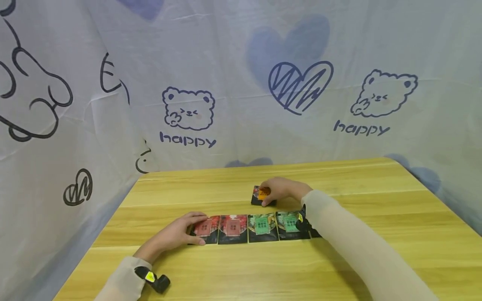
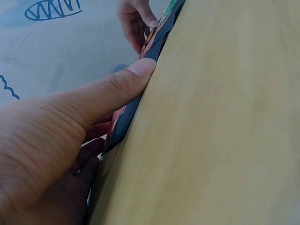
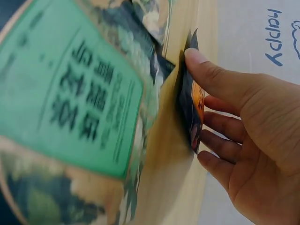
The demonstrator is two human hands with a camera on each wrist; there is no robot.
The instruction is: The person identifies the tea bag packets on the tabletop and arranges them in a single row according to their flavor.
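Several dark tea sachets lie in a row on the table. My left hand (image 1: pixel 177 232) rests at the leftmost red-labelled sachet (image 1: pixel 208 229), thumb along its near edge and fingers by its far edge. Beside it are a second red-labelled sachet (image 1: pixel 232 228) and two green-labelled ones, the first green sachet (image 1: pixel 262 226) and the second (image 1: pixel 290 223). Behind the row, my right hand (image 1: pixel 280 189) grips an orange-labelled sachet (image 3: pixel 190 105) between thumb and fingers by opposite edges. My hand covers part of that sachet.
The wooden table (image 1: pixel 226 271) reaches back to a pale cloth (image 1: pixel 233 83) printed with bears and hearts. A dark sachet edge (image 1: pixel 315 232) shows at the row's right end, mostly hidden by my right arm. Both wrists carry small black cameras.
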